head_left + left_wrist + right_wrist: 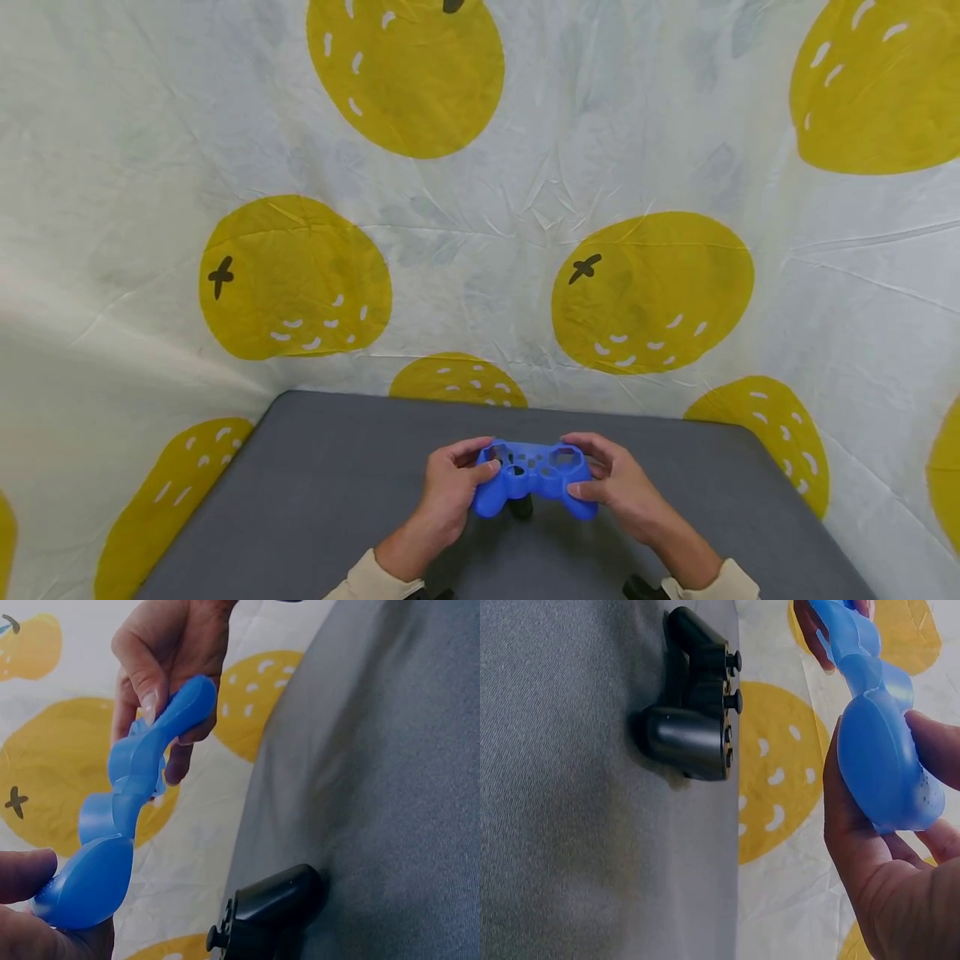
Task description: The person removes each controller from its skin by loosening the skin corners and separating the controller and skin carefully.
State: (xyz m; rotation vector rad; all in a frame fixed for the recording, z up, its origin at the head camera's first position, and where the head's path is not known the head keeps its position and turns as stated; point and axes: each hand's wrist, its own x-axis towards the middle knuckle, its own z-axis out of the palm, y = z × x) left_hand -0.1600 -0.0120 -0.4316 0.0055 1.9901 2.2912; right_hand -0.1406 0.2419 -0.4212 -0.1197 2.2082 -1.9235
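Note:
Both hands hold a blue controller cover [551, 486] up over the table, one at each end. My left hand [448, 490] pinches its left grip, thumb on the front face. At the other end my right hand [626, 492] grips the right side, thumb on the front and fingers behind. Cutouts for sticks and buttons pierce the cover, and I see table through some of them. Below and behind it a black game controller [694, 739] lies on the table, its thumbsticks showing in the right wrist view. In the head view most of that controller [521, 507] is hidden by the cover.
The dark grey table [337, 467] extends around both hands. Behind it and at its sides hangs a white cloth [465, 200] printed with yellow fruit. Black straps or devices [643, 587] sit at the wrists, by the light sleeves [712, 583].

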